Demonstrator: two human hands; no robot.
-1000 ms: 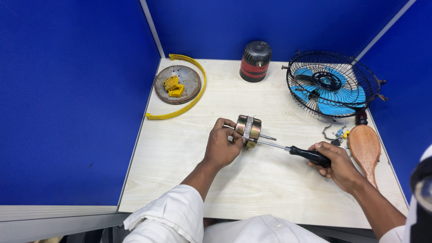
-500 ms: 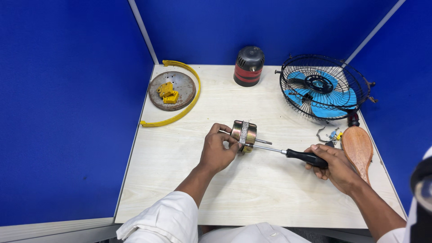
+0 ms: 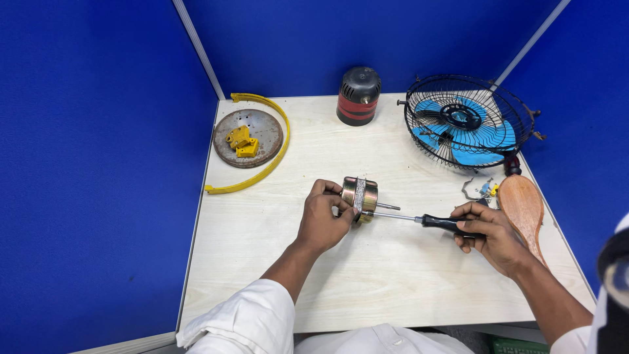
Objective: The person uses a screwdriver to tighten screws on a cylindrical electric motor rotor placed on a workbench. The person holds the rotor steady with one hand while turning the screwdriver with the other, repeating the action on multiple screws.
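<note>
Motor [image 3: 360, 195] — near side behind left-hand fingers [image 3: 325, 208]

The screwdriver [image 3: 419, 219] tip is hidden behind the motor [image 3: 360, 195]; small parts [image 3: 483, 189] indistinct.

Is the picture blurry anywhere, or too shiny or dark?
Head view: mostly sharp and evenly lit; the left hand, motor and screwdriver in the right hand look crisp; soft shadows only on the table; a dark blurred shape sits at the right edge.
</note>
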